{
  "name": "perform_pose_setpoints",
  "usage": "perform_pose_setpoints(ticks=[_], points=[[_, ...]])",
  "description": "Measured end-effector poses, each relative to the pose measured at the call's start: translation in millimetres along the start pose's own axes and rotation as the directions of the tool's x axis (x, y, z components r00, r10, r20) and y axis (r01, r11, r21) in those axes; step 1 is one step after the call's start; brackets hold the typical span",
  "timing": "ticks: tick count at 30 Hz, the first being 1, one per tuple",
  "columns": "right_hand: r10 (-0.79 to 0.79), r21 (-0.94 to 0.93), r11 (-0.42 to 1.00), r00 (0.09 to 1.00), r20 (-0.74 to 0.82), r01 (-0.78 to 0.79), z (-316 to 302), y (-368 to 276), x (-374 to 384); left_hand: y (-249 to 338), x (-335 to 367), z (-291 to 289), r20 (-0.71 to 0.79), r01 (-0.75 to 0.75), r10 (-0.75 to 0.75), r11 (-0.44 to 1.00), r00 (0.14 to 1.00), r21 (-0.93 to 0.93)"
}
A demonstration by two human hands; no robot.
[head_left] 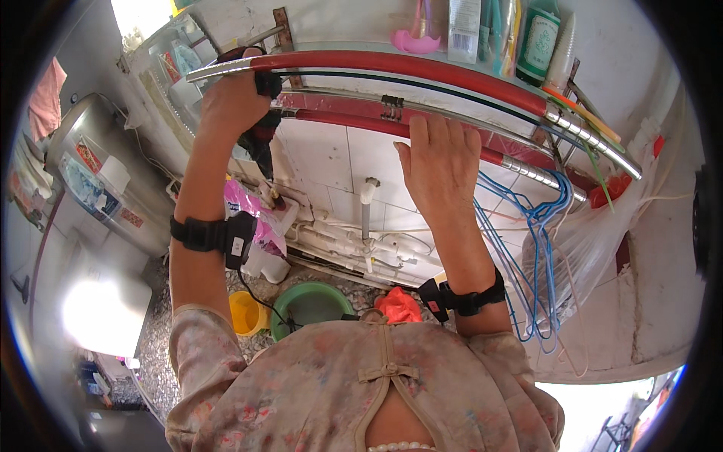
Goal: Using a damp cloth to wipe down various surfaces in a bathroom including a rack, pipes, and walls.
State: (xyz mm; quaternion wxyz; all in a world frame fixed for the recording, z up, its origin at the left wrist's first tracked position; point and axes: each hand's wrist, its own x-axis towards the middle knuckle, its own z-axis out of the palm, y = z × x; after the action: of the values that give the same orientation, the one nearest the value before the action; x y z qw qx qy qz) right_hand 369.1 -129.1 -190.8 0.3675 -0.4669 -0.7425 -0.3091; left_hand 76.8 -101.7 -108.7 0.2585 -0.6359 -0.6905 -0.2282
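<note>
The left hand (233, 105) gripped the dark cloth (260, 145), which hung lengthwise downward near the left end of the lower red bar (343, 120); the right hand (444, 166), farther right, curled over that crosswise bar.

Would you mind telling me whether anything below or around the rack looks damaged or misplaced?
The bracket near the left hand looks rusty, its metal stained brown. The crumpled red plastic by the green basin looks dropped rather than put away.
</note>
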Motion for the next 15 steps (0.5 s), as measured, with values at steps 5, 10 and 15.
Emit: perform_pose_setpoints(ticks=[5,10,15], points=[[-0.011,0.005,1.0,1.0,-0.01,0.011,1,0,0,-9,7,7,-0.023,-0.042,0.039,0.993,0.999,-0.114],[-0.01,0.006,1.0,1.0,-0.008,0.01,1,-2,0,-19,8,16,-0.033,-0.044,0.044,0.999,0.998,-0.011],[0.001,-0.006,1.0,1.0,0.005,-0.001,0,-1,-1,-29,6,12,-0.031,-0.143,0.14,0.979,0.99,-0.147]])
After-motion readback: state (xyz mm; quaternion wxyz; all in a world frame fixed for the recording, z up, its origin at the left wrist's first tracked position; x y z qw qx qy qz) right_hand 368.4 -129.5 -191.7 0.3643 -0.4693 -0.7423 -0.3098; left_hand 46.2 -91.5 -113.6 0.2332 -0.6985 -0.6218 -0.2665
